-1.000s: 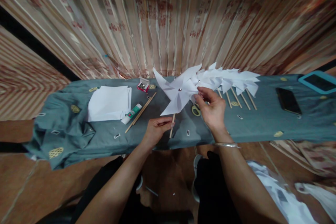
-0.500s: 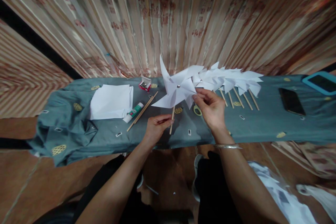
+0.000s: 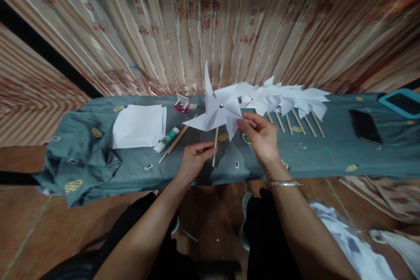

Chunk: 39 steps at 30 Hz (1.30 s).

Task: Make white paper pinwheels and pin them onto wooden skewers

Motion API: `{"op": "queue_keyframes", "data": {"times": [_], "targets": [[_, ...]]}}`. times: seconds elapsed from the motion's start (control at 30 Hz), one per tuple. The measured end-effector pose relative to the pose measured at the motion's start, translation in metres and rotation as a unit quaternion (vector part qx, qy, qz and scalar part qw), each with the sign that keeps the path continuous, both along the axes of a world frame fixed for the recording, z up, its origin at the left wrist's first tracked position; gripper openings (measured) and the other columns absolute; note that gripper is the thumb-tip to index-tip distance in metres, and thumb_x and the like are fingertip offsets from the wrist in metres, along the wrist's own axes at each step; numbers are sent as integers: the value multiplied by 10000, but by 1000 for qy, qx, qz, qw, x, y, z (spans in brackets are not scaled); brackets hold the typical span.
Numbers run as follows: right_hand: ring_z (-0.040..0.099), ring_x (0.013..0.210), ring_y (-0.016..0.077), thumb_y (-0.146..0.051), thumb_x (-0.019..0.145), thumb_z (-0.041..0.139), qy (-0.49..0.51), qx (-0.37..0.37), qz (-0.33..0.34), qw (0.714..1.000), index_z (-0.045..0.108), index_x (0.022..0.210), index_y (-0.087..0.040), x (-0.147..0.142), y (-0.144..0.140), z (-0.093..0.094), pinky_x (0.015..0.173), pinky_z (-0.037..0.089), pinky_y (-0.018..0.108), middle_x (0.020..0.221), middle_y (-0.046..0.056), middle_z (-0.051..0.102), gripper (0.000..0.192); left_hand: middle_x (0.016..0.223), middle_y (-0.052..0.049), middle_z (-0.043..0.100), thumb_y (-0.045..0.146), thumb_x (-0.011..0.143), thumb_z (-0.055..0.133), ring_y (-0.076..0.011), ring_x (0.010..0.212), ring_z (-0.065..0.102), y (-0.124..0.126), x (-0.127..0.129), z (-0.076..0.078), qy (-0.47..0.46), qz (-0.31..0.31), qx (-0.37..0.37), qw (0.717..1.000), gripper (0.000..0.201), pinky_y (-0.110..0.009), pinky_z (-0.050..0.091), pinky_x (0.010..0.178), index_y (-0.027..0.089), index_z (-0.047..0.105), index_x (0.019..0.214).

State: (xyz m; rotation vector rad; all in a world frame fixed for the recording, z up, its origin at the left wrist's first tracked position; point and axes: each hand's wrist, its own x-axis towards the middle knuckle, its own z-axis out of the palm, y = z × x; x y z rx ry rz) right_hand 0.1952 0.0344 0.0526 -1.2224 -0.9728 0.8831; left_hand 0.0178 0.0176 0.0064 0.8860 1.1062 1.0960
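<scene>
Pinwheel (image 3: 219,111) held upright above the cloth-covered table (image 3: 328,153), head view. I see left hand (image 3: 196,157) pinching its wooden stick (image 3: 215,148), right hand (image 3: 260,138) pinching a blade edge. Finished pinwheels (image 3: 288,100) lie just right.

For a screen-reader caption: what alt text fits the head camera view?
A person's left hand pinches the wooden stick of a white paper pinwheel while the right hand touches one blade, above a grey-green cloth-covered table with a row of finished pinwheels, paper sheets and a glue tube.
</scene>
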Motion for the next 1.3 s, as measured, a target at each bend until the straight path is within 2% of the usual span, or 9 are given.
{"op": "queue_keyframes", "data": {"times": [0.17,0.37,0.67,0.8,1.0,1.13,1.3], "targets": [[566,567,103,-304,623,800,18,-6,12,1000,716,817,-234,-4,0,1,611,482,285,608,-56,634,223,796,-58,784,343,465,888,-215,750,713,1,0,1,10,-8,6,1000,353,-359,561,809,180,793,764],[593,577,126,-380,605,806,34,-29,39,998,719,806,-249,-8,-2,5,571,485,283,616,-44,654,255,793,-57,784,339,465,889,-215,742,710,2,0,-1,12,3,11,1000,345,-357,563,798,192,797,763],[565,564,110,-407,527,856,87,-43,66,993,734,772,-231,-14,-5,13,560,460,257,631,-39,686,325,765,-40,780,325,463,901,-202,733,709,2,7,4,2,12,9,1000,341,-363,562,828,191,795,757],[540,561,102,-381,535,859,82,-58,84,991,718,766,-227,-17,-7,15,561,442,251,628,-45,660,312,785,-43,782,341,449,911,-225,773,717,2,14,5,-4,12,14,1000,371,-384,559,850,186,796,766],[503,546,101,-397,660,773,49,-41,124,990,630,674,-212,-23,-9,12,544,406,252,587,-52,578,234,783,-48,784,392,424,919,-224,758,717,2,20,7,6,13,25,1000,429,-383,561,845,184,798,779],[520,569,105,-398,666,758,45,-32,129,990,633,709,-207,-25,-8,9,555,416,251,619,-48,588,232,747,-53,778,408,413,920,-233,754,717,3,21,6,18,15,31,999,442,-391,566,829,177,797,769],[548,594,121,-490,680,753,-1,-28,118,993,625,706,-214,-25,-7,7,579,450,265,649,-27,621,305,798,-59,786,367,423,917,-233,766,716,5,22,5,26,20,32,999,414,-381,566,820,185,799,776]]}}
